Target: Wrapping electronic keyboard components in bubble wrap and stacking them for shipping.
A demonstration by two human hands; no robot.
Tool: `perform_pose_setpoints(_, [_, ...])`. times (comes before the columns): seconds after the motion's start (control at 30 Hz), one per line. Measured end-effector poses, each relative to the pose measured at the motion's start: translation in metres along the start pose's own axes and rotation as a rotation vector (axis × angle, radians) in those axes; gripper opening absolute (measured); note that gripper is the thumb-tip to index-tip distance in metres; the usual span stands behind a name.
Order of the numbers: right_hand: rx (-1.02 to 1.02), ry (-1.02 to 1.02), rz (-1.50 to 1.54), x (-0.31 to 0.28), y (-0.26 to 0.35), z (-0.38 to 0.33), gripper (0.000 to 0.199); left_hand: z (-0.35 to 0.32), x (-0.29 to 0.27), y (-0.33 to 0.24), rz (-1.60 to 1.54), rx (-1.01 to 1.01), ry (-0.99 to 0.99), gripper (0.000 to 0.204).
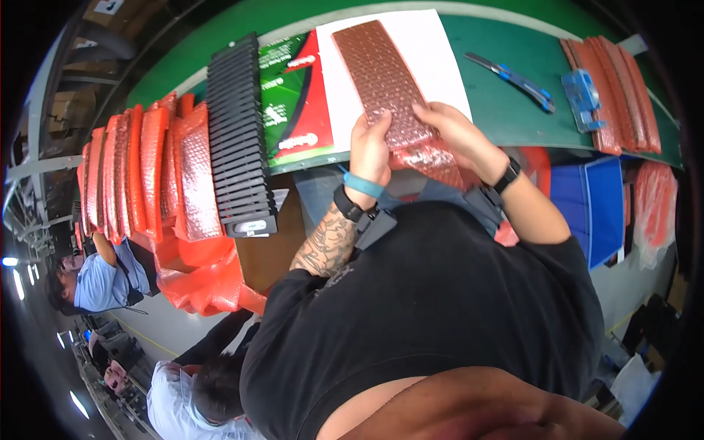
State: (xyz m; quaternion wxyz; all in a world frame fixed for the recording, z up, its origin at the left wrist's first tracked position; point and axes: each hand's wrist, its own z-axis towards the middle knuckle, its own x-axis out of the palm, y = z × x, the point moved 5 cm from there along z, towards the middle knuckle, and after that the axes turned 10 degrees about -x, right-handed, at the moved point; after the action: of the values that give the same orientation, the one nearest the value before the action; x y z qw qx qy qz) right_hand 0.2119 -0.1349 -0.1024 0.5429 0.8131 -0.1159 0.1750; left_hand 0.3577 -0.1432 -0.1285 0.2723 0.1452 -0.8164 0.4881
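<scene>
Fingers of both my hands clamped on pink bubble-wrap sleeve, near end. Keep grip even, sleeve flat on white sheet beyond fingers; avoid creasing.

A long pink bubble-wrap pouch lies on a white sheet at the middle of the green table, its near end held by the left hand and right hand. Left of the sheet lies a flat green, red and black printed carton, partly under the sheet. Further left, a stack of red-pink bubble pouches stands on edge beside a black ribbed tray, which bears a small white label on its near end. More pink pouches lie at the table's right end. Cardboard boxes with a white label sit at the far left.
</scene>
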Motion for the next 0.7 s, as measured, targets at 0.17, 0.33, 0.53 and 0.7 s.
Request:
perform_pose_setpoints(0.17, [0.034,0.115,0.258,0.015,0.005,-0.032,0.034,-0.007,0.009,0.000,-0.091,-0.125,-0.077,0.040])
perform_pose_setpoints(0.33, [-0.048,0.063,0.114,0.011,-0.008,-0.036,0.028,-0.017,0.002,0.017,-0.296,-0.244,0.061,0.036])
perform_pose_setpoints(0.53, [-0.120,0.032,0.089,0.015,0.003,-0.049,0.027,-0.024,0.009,0.008,-0.315,-0.273,0.158,0.037])
perform_pose_setpoints(0.7, [-0.069,0.004,0.093,0.022,-0.001,-0.044,0.027,-0.018,0.007,0.003,-0.287,-0.394,0.216,0.038])
